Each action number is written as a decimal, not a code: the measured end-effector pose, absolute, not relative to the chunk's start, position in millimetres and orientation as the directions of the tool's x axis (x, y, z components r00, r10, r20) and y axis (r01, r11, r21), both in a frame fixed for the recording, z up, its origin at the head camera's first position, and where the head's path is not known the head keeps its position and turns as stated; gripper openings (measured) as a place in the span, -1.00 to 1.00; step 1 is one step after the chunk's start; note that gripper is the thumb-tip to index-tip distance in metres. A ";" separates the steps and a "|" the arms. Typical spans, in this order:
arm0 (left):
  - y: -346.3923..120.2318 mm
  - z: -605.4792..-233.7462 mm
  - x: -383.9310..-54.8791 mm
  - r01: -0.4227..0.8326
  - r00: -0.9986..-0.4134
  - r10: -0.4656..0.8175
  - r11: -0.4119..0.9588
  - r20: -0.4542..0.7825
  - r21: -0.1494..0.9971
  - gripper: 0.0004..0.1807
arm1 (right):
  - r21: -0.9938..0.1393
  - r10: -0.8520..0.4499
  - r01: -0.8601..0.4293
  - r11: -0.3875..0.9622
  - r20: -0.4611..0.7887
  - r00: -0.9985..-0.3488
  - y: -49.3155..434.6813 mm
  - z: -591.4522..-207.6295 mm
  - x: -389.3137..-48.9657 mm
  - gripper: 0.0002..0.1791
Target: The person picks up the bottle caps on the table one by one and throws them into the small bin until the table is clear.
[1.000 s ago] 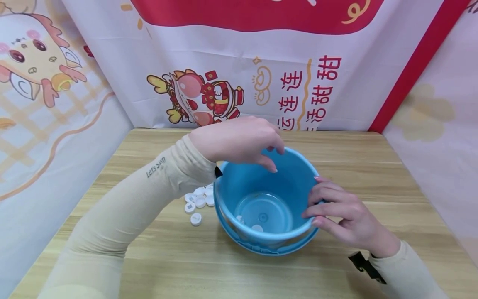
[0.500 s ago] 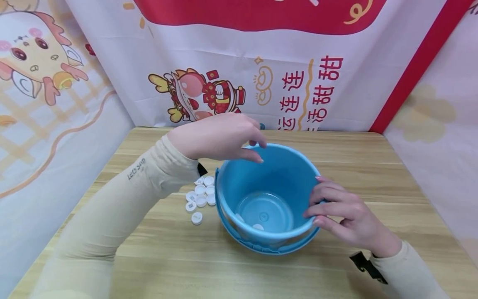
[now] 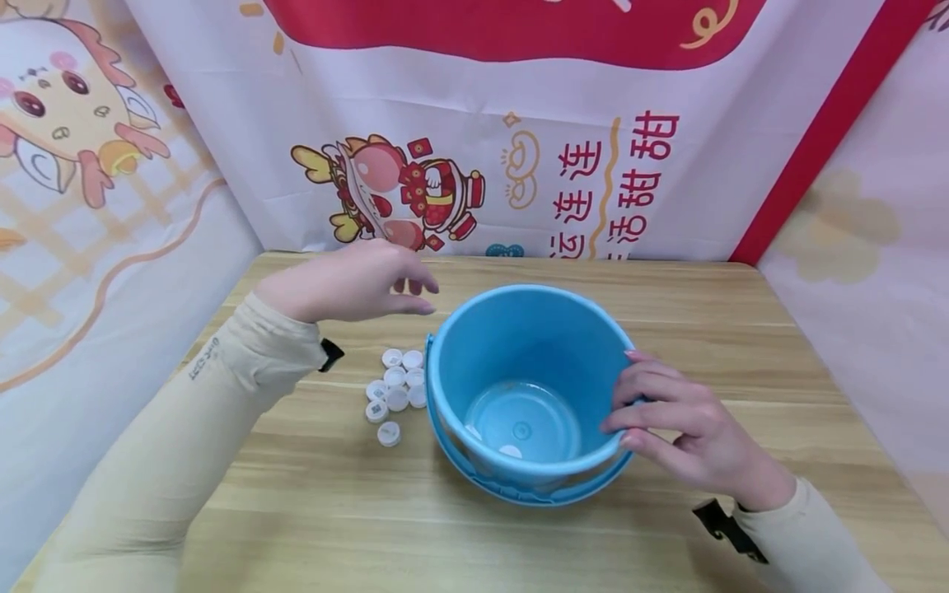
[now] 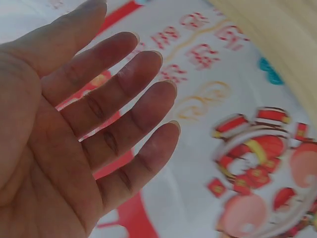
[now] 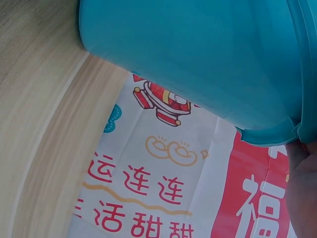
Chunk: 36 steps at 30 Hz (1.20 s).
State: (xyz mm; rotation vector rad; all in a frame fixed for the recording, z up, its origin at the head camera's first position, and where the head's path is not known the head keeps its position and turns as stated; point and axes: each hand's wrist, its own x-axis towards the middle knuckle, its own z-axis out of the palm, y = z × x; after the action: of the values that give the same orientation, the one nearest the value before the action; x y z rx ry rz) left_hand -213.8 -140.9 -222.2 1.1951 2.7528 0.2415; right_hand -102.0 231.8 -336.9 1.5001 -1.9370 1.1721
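A blue bucket stands on the table, its handle hanging down round the front. My right hand grips the bucket's right rim, fingers inside and thumb at the edge. In the right wrist view the bucket's outer wall fills the top. Up and left of the bucket, my left hand hovers over the table with nothing in it; the left wrist view shows its palm and spread fingers. Several white bottle caps lie in a cluster beside the bucket's left side. A white cap shows partly inside the bucket, near the front wall.
The wooden table runs back to a printed white and red cloth. More patterned cloth hangs along the left side, and pale cloth along the right.
My left hand has moved left, from above the bucket's opening to over the table, and more caps have come into view. The right hand stays on the rim.
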 end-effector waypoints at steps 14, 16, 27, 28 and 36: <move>-201.1 -322.9 -212.7 0.593 -0.708 0.669 0.738 -0.228 0.324 -0.72 | -0.352 -0.570 -0.935 0.052 0.758 -0.317 230.5 -335.3 -102.7 -0.84; -205.1 -334.0 -207.2 0.576 -0.706 0.661 0.744 -0.252 0.337 -0.71 | -0.350 -0.567 -0.936 0.047 0.762 -0.313 230.2 -334.6 -102.3 -0.84; -212.7 -368.1 -188.2 0.620 -0.675 0.710 0.693 -0.200 0.369 -0.76 | -0.357 -0.554 -0.933 0.037 0.770 -0.316 230.8 -334.9 -101.6 -0.83; -212.5 -369.1 -187.6 0.623 -0.674 0.713 0.689 -0.192 0.372 -0.76 | -0.359 -0.555 -0.933 0.039 0.768 -0.319 231.0 -335.2 -101.7 -0.83; -211.7 -377.4 -186.5 0.618 -0.700 0.693 0.709 -0.173 0.339 -0.81 | -0.368 -0.559 -0.929 0.045 0.761 -0.328 231.4 -337.0 -102.0 -0.83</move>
State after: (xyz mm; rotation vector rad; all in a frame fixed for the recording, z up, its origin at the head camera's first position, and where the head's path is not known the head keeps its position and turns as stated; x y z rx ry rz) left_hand -186.5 -211.7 -377.4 1.0337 2.6298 0.3708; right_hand -102.0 231.4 -337.0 1.4953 -1.9167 1.2012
